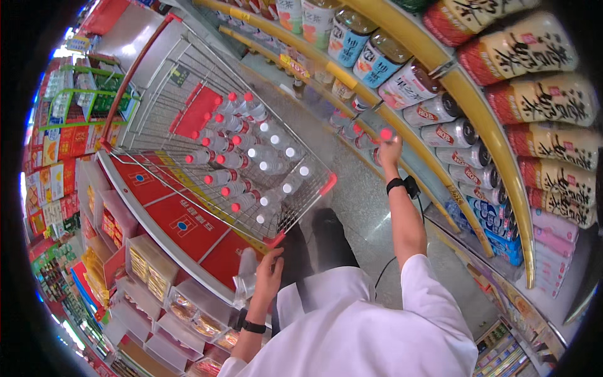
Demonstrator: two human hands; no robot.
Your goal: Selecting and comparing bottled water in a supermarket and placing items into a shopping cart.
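My right hand (390, 151) reaches to a lower shelf on the right, its fingers closed around a bottle with a red cap (386, 134). Beside it, several red-capped bottles (351, 130) stand on that shelf. My left hand (268, 273) hangs near the red corner of a shopping cart (275, 239), with its fingers loosely curled; whether it touches anything cannot be told. In the metal cart stand many clear plastic bottles, red-capped ones (228, 160) on the far and left side and white-capped ones (271, 165) on the near and right side.
Curved shelves with yellow edges (452, 94) hold drink bottles and silver cans (443, 135) on the right. Milk tea bottles (541, 56) fill the upper shelf. A red counter edge (179, 221) and clear bins of packaged food (150, 268) lie left of the cart.
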